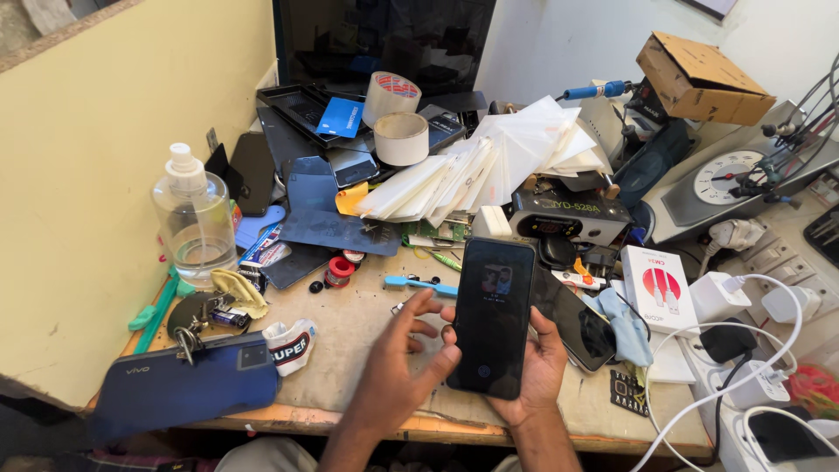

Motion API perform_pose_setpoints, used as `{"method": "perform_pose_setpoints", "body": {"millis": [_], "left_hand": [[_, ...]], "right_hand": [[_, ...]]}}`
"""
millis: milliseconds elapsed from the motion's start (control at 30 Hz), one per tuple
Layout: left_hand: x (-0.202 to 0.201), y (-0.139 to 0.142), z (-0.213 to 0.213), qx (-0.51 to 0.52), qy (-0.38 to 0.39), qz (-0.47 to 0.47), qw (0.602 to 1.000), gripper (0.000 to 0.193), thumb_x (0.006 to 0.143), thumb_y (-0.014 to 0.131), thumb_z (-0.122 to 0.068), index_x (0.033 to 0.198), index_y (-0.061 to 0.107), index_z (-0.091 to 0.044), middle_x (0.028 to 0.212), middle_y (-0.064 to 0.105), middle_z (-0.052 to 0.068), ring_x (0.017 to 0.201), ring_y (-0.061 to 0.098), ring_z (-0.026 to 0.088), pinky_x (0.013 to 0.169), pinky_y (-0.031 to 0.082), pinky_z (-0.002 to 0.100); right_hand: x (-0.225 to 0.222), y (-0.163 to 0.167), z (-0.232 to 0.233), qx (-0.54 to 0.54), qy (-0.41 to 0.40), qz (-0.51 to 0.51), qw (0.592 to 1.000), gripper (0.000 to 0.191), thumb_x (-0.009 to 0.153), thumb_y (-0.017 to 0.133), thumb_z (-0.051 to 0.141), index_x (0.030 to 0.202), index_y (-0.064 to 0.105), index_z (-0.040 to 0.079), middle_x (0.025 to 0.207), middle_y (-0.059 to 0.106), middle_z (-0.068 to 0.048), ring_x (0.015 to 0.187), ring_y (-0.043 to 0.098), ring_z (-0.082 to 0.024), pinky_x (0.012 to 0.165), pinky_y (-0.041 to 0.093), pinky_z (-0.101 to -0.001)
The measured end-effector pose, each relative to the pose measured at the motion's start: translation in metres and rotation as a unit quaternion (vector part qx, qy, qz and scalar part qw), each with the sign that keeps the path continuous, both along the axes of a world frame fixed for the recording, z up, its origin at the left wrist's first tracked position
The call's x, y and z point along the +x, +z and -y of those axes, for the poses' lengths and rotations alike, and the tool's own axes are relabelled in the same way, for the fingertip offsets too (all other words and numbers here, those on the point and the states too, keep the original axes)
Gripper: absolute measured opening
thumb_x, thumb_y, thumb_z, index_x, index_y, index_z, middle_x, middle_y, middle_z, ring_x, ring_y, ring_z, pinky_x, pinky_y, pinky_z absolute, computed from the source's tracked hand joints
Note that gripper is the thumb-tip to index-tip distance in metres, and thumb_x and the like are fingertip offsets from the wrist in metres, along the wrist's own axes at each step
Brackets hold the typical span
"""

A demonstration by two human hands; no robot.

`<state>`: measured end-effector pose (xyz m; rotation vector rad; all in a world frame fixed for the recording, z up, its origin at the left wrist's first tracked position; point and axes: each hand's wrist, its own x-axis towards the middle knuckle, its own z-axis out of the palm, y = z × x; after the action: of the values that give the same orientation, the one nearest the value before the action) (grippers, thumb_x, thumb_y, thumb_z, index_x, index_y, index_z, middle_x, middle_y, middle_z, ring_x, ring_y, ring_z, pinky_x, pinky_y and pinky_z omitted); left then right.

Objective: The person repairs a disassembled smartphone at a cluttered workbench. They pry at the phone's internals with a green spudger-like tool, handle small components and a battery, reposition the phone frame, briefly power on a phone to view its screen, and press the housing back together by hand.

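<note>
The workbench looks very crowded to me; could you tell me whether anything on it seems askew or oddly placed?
The dark blue phone box overhangs the front edge of the bench. A second phone lies tilted, partly under the phone in the right hand. White sleeves are fanned loosely.

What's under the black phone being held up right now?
The right hand cradles the black phone from beneath; the left hand touches its edge. The palm and the workbench directly below are hidden.

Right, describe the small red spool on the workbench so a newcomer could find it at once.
Start at the clear plastic bottle by the yellow wall on the workbench's left. Go right past the dark blue mat to its lower edge. The red spool sits there beside a black knob, the only round red thing nearby.
</note>
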<state>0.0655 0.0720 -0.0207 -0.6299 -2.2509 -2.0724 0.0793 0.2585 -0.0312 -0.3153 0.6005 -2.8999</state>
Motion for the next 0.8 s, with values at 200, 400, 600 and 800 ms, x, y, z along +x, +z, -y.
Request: {"method": "perform_pose_setpoints", "body": {"millis": [200,400,600,800], "left_hand": [[0.016,-0.007,-0.03,-0.013,-0.043,0.002,0.999,0.107,0.074,0.085,-0.016,0.159,0.021,-0.007,0.14,0.048,0.006,0.114,0.05,0.016,0.1,0.045,0.031],[0.011,-0.01,-0.035,0.047,-0.057,0.084,0.994,0.096,0.071,0.083,-0.014,0.156,0.038,-0.011,0.111,0.044,0.001,0.103,0.046,0.012,0.098,0.042,0.027],[0.01,-0.014,-0.03,0.077,-0.094,0.145,0.982,0.094,0.071,0.083,-0.02,0.154,0.039,-0.012,0.107,0.039,-0.002,0.1,0.042,0.011,0.096,0.039,0.025],[0.008,-0.019,-0.021,0.102,-0.132,0.138,0.976,0.098,0.071,0.084,-0.02,0.157,0.038,-0.009,0.11,0.039,-0.001,0.101,0.041,0.012,0.099,0.037,0.025]], "right_hand": [[0.0,-0.007,-0.005,0.022,-0.028,0.012,0.999,0.069,0.094,0.05,0.05,0.131,0.059,-0.008,0.125,0.067,-0.029,0.105,0.067,-0.038,0.095,0.052,-0.05],[0.001,-0.01,-0.007,0.007,-0.059,0.082,0.995,0.065,0.094,0.051,0.049,0.129,0.061,-0.005,0.122,0.068,-0.024,0.106,0.067,-0.037,0.098,0.052,-0.0488],[0.001,-0.012,-0.008,0.012,-0.056,0.101,0.993,0.065,0.093,0.051,0.051,0.125,0.063,-0.005,0.118,0.07,-0.023,0.104,0.068,-0.036,0.095,0.053,-0.0487],[0.0,-0.012,-0.009,0.004,-0.057,0.094,0.994,0.063,0.095,0.051,0.05,0.126,0.063,-0.003,0.119,0.069,-0.022,0.104,0.068,-0.036,0.095,0.053,-0.0485]]}}
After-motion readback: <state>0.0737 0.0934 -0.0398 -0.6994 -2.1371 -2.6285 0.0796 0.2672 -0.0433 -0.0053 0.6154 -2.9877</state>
